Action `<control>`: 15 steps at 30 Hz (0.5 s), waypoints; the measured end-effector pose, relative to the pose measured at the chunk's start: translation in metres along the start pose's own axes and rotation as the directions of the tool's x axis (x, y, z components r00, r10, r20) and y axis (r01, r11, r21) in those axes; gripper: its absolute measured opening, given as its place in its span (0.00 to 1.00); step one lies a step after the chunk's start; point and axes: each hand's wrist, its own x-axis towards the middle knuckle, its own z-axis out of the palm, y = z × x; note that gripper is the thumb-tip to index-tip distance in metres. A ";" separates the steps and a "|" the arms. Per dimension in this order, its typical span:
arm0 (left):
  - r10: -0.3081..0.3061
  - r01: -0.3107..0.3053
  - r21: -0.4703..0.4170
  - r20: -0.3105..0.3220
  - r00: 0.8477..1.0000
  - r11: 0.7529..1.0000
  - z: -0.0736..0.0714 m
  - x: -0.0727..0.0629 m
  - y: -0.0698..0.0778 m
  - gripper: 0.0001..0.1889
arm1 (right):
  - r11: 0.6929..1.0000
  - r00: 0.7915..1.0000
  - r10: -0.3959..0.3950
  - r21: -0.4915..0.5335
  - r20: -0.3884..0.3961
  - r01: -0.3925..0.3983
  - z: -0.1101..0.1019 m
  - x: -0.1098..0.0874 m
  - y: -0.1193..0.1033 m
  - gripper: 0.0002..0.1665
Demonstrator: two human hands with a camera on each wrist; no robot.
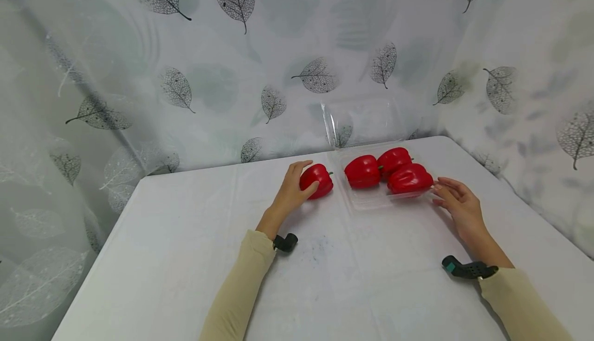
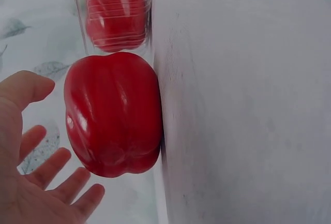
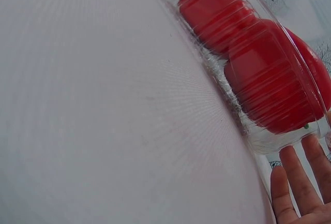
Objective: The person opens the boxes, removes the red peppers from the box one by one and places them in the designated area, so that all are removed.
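A red bell pepper lies on the white table left of a clear plastic container. My left hand is spread around its left side, thumb and fingers apart. In the left wrist view, gaps show between that hand and the pepper. Three more red bell peppers sit inside the container. At the container's right end, my right hand touches the wall with its fingertips. Its fingers look fairly straight in the right wrist view; the thumb is mostly out of frame.
The container's transparent lid stands raised at the back, against a leaf-patterned curtain. A white cloth covers the table. The table's back edge runs just behind the container. Each wrist wears a dark camera band.
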 end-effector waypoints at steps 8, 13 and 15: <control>0.048 -0.048 -0.019 -0.017 0.999 0.999 -0.002 0.000 0.002 0.31 | 1.000 1.000 -0.012 0.019 -0.002 0.012 0.001 0.000 0.002 0.26; 0.059 -0.059 -0.037 -0.010 0.998 0.998 -0.002 -0.001 0.004 0.32 | 1.000 1.000 -0.009 0.004 -0.011 0.009 0.001 0.001 0.001 0.27; 0.061 -0.061 -0.046 -0.004 0.998 0.997 -0.002 -0.001 0.005 0.32 | 1.000 1.000 -0.008 0.006 -0.013 0.008 0.001 0.001 0.001 0.27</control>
